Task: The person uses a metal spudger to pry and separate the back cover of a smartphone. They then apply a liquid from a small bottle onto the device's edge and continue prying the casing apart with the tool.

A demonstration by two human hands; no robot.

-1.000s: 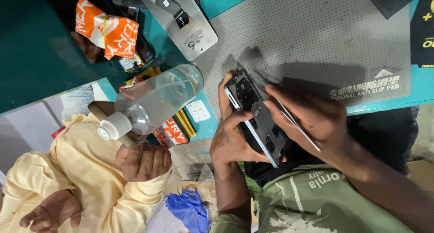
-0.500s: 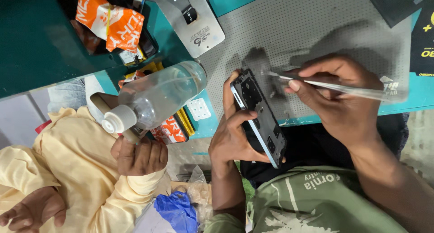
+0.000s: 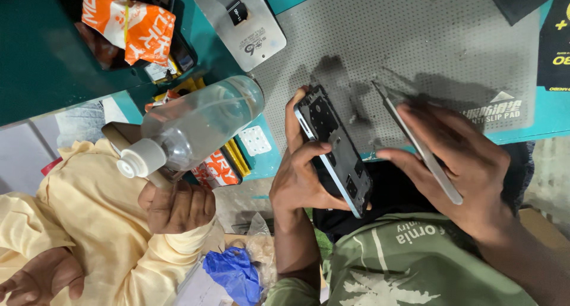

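Observation:
My left hand [image 3: 303,175] grips an opened phone frame [image 3: 335,148], dark inside with a silver edge, tilted over the near edge of the grey perforated mat [image 3: 415,38]. My right hand [image 3: 463,169] holds metal tweezers [image 3: 418,142]. Their tip points up and left, a short way to the right of the phone and not touching it.
A clear plastic bottle [image 3: 196,125] with a white cap lies at the table edge. Below it are another person's fist [image 3: 178,206] and yellow sleeve [image 3: 77,223]. An orange packet [image 3: 127,24] and a metal plate [image 3: 240,21] lie at the back. A blue cloth [image 3: 234,273] is below.
My right hand lifted the tweezers off the phone, swung them out to the right, then brought them back beside it. The phone has tilted slightly in my left hand.

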